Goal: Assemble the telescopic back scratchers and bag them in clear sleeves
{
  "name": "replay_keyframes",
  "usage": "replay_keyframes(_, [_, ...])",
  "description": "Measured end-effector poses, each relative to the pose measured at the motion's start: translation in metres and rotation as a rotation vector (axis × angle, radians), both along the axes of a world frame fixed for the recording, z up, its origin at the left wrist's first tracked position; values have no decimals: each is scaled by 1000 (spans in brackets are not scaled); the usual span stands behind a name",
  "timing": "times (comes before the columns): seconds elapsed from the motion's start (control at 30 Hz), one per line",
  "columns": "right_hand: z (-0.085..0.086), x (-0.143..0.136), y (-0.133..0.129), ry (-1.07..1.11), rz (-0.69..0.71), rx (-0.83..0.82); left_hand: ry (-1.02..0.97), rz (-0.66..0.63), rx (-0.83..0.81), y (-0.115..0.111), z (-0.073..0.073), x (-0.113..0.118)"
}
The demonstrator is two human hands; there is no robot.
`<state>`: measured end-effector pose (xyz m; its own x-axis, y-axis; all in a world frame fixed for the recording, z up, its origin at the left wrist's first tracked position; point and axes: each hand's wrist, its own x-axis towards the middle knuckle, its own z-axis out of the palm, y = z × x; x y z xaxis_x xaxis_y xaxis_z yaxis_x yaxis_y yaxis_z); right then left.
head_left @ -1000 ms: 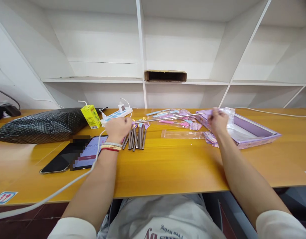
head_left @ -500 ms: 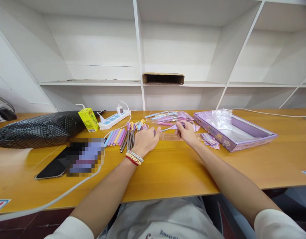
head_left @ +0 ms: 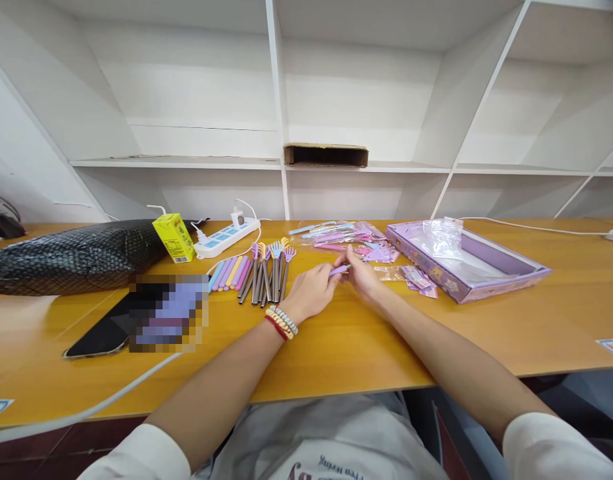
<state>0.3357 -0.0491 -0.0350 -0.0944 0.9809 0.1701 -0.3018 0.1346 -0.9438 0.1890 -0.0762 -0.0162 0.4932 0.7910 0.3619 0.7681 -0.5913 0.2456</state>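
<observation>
The shirt shows "by" in dark lettering; the small print on the yellow drink carton is too small to read. The left hand has its fingers curled closed around a smooth purple handle, which sits between both hands, above the bench. The right hand bends its fingers in at the handle's far end; whether they grip it I cannot tell. Wood grain runs from the hands to the straight front edge. Metal-shafted back scratchers with claw-shaped heads lie left, beside pastel tubes; right is a low-walled purple box.
</observation>
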Motion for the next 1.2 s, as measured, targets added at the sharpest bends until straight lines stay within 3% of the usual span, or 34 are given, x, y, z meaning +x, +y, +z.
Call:
replay_keyframes(0.27, [26,7,-4,243,34,59,53,73,17,-4,2,8])
replay_keyframes(0.53, [73,76,10,549,-257,28,139,82,83,14,10,-15])
replay_keyframes(0.7, [82,99,11,631,-349,21,146,93,74,19,10,-21])
replay_keyframes(0.83, [74,79,17,630,-361,-9,121,127,66,20,7,-24])
replay_keyframes(0.97, [58,41,22,601,-387,38,135,163,61,19,6,-24])
replay_keyframes(1.2, [26,-36,8,341,-78,17,14,141,32,14,5,-9])
